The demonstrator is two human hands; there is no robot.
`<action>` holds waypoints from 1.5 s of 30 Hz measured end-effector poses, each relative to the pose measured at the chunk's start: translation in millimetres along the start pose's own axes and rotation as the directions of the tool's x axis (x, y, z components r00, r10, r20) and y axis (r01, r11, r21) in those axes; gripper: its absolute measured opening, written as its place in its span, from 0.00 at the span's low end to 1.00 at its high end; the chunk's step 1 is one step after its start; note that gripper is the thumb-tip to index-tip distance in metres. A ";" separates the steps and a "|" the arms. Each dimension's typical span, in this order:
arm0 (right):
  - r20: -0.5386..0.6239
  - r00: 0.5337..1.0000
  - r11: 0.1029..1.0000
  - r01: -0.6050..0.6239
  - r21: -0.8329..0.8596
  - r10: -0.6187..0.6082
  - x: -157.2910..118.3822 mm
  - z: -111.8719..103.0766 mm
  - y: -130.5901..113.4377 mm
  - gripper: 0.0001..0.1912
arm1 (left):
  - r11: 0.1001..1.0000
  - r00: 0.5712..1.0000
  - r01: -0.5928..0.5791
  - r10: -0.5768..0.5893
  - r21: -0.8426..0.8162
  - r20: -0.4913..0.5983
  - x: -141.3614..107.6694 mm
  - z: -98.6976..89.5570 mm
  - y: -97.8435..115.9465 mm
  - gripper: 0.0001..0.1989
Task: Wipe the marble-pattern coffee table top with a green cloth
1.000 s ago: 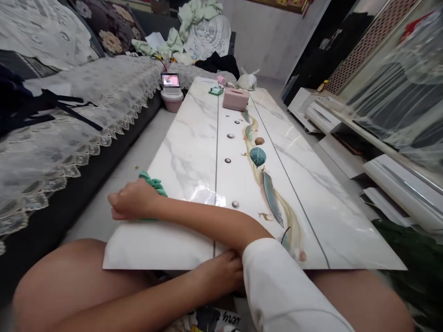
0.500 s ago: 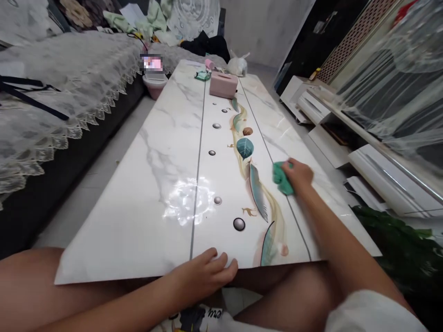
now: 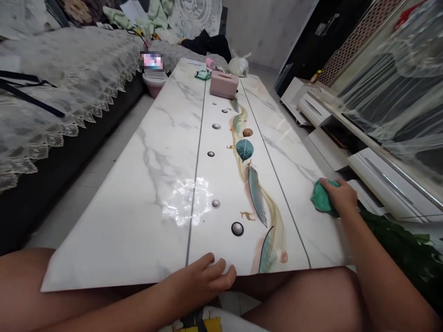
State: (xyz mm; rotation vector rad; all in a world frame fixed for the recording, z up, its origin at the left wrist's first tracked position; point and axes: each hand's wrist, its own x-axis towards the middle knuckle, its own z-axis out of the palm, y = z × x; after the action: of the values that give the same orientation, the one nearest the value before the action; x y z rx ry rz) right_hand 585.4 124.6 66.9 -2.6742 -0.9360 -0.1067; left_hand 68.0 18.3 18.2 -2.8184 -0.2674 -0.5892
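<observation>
My right hand (image 3: 342,196) is closed around a bunched green cloth (image 3: 321,197), which lies against the table top near its right edge. Under it is a long white table (image 3: 138,203) with grey marbling, printed leaves and round dots. At the near edge rests my left hand (image 3: 207,276), its fingers loosely bent and apart, holding nothing. Part of its palm and thumb is hidden. Bright light reflects off the surface left of the middle.
On the table's far end stand a pink tissue box (image 3: 224,85), a small green-and-white packet (image 3: 202,74) and a white plastic bag (image 3: 238,63). A lace-covered sofa (image 3: 79,74) runs along the left. White cabinets (image 3: 387,175) and a dark green plant (image 3: 398,249) are at the right.
My right hand has moved with the green cloth to the right and slightly nearer, from the dark line to the table's right edge. My left hand stays at the near edge.
</observation>
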 end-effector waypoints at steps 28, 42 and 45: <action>0.269 0.161 0.263 0.877 0.402 -0.949 -315.0 28.9 -374.2 0.22 | 0.997 0.997 -0.064 0.062 0.048 0.047 -10.1 1.8 0.3 0.15; 0.071 0.961 0.955 0.274 -0.109 -0.268 -61.7 8.9 -98.4 0.24 | 0.994 0.997 -0.063 0.058 0.088 0.059 -7.0 -3.8 -0.3 0.15; 0.052 0.987 0.972 0.158 -0.174 -0.151 -44.7 2.1 -60.7 0.24 | 0.994 0.996 -0.057 0.051 0.094 0.067 -6.6 -3.4 0.3 0.15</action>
State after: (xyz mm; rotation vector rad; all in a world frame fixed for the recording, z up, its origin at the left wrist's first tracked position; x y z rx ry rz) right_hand 512.6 143.4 73.2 -2.7686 -1.1997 -0.1823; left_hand 60.9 16.2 18.4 -2.7459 -0.2240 -0.4616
